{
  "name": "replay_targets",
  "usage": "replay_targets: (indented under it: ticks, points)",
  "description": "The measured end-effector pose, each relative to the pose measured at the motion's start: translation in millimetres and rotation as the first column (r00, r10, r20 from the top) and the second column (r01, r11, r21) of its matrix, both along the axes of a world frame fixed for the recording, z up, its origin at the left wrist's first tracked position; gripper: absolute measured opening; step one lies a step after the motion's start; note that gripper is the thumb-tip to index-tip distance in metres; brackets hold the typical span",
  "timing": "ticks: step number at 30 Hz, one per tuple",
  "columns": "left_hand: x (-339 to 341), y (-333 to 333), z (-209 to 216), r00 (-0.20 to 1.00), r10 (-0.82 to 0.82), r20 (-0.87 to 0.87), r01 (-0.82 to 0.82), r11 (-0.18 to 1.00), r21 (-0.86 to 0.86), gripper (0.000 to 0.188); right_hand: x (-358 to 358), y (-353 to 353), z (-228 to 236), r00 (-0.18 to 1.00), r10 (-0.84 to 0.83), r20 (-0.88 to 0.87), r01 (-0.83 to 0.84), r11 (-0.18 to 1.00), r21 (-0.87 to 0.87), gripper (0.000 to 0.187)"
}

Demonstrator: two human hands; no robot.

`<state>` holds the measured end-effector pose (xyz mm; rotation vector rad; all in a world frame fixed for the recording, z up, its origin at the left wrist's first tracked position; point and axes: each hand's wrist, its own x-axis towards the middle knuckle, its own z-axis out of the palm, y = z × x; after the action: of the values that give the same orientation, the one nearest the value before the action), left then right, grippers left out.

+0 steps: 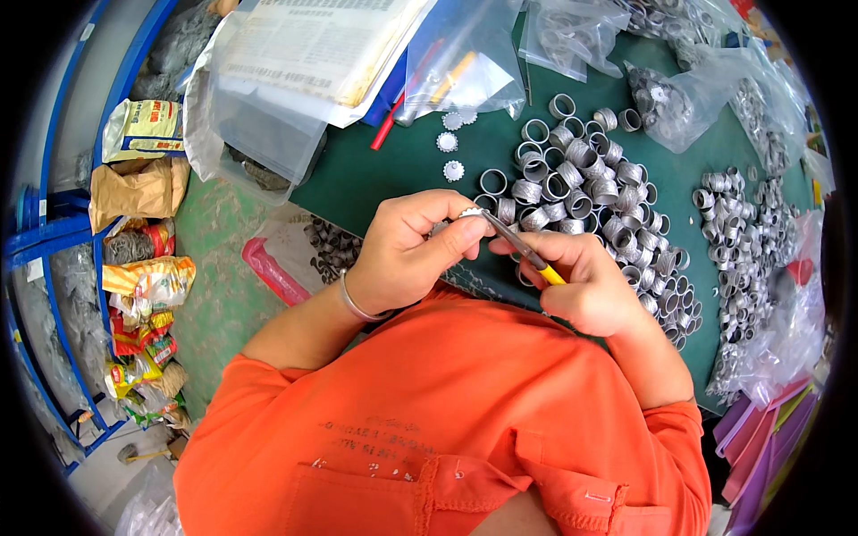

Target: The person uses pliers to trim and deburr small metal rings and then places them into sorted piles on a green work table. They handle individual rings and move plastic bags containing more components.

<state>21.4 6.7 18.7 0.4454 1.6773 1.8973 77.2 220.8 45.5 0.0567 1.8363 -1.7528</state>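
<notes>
Between thumb and forefinger, my left hand (416, 246) pinches a small pale toothed disc (471, 213). My right hand (585, 279) is closed round a slim pointed tool with a yellow handle (551, 274). Its grey metal shaft (509, 234) slants up to the left, with the tip at or very near the disc; whether they touch I cannot make out. Beyond my fingers, similar toothed discs (453, 170) lie in a short row on the green tabletop (375, 183). A heap of grey metal rings (581, 170) spreads just past and beside my right hand.
Smaller grey rings (737, 241) form another pile at the right. Clear bags of parts (666, 103) lie at the back right. Papers (304, 54), a plastic bin (259, 125) and a red pen (387, 123) are at the back left. Blue shelving (107, 107) stands left.
</notes>
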Motion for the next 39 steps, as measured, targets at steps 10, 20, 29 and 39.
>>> replay_targets:
  ticks: [10, 20, 29, 39]
  points:
    - [4, 1, 5, 0.994, 0.072, -0.078, -0.077, 0.995, -0.059, 0.014, 3, -11, 5, 0.907, 0.052, -0.418, 0.087, 0.947, 0.308, 0.053]
    - [5, 4, 5, 0.99, 0.08, -0.112, -0.081, 0.997, -0.007, 0.013, 2, -4, -1, 0.996, -0.073, 0.057, 0.077, 0.994, -0.082, 0.058]
    - [6, 2, 6, 0.994, 0.058, -0.087, -0.065, 0.994, -0.083, 0.012, 4, -9, 6, 0.919, 0.049, -0.392, 0.078, 0.95, 0.302, 0.062]
    - [4, 6, 5, 0.922, 0.095, -0.376, -0.139, 0.986, -0.092, 0.007, 4, -7, 9, 0.914, 0.076, -0.399, 0.068, 0.94, 0.333, 0.064]
